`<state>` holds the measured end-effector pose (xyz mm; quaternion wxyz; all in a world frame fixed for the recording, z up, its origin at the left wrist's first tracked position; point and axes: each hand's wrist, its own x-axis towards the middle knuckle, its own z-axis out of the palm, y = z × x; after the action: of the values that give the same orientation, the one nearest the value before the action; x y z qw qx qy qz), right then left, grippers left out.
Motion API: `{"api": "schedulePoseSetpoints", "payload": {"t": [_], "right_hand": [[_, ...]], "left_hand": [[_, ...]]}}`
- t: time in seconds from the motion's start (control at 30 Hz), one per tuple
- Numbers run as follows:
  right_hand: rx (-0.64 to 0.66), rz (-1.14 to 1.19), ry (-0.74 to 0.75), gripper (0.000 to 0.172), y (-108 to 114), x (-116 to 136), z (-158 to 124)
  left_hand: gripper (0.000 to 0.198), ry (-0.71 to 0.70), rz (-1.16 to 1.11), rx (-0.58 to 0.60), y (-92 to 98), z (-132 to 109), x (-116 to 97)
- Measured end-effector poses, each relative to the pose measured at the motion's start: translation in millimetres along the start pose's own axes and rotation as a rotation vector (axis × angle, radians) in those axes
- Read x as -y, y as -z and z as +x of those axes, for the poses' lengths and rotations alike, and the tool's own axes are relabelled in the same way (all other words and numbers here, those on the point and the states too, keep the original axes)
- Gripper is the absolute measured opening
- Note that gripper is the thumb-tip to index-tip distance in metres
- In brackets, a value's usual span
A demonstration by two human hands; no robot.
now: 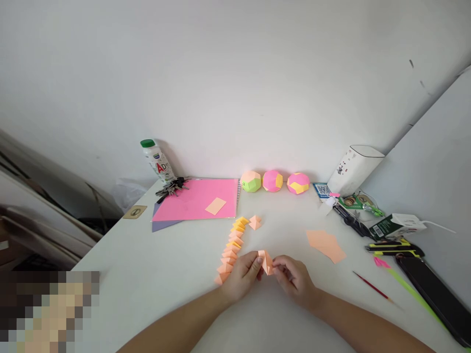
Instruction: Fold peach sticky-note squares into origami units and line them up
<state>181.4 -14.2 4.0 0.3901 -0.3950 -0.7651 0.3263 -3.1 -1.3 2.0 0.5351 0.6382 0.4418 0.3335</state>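
Both hands meet low in the middle of the white table [147,274]. My left hand [243,277] and my right hand [294,277] pinch a small folded orange paper piece [267,261] between their fingertips. A curved row of several folded orange and yellow paper units [232,247] lies just left of the left hand. One more folded orange unit [254,222] sits apart behind them. A few flat orange paper sheets [326,245] lie to the right of my right hand.
Three paper balls [273,181] stand by the wall. A pink notebook [198,200] carries an orange slip, with keys [172,187] and a bottle [157,161] behind. Right side: a white container [353,166], box cutter [393,248], red pen [371,287], dark tablet [434,289].
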Motion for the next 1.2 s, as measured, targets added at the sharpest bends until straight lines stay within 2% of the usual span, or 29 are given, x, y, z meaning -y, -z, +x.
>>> {"api": "schedulePoseSetpoints", "payload": {"t": [0.27, 0.57, 0.87, 1.2], "right_hand": [[0.030, 0.003, -0.031, 0.015, -2.4, -4.8, -0.5], [0.028, -0.005, 0.001, 0.020, 0.0, -1.0, 0.2], [0.039, -0.013, 0.011, 0.012, -2.7, -6.0, -0.4], [0.068, 0.003, 0.005, 0.014, -0.4, -0.5, 0.2]], "left_hand": [[0.045, -0.016, -0.017, 0.009, 0.4, 0.0, 1.2], [0.046, -0.013, 0.003, -0.005, -0.1, -0.5, 1.2], [0.046, -0.021, 0.001, -0.007, -0.6, 0.8, 1.6], [0.045, -0.030, -0.003, -0.004, 0.0, 0.1, 1.8]]}}
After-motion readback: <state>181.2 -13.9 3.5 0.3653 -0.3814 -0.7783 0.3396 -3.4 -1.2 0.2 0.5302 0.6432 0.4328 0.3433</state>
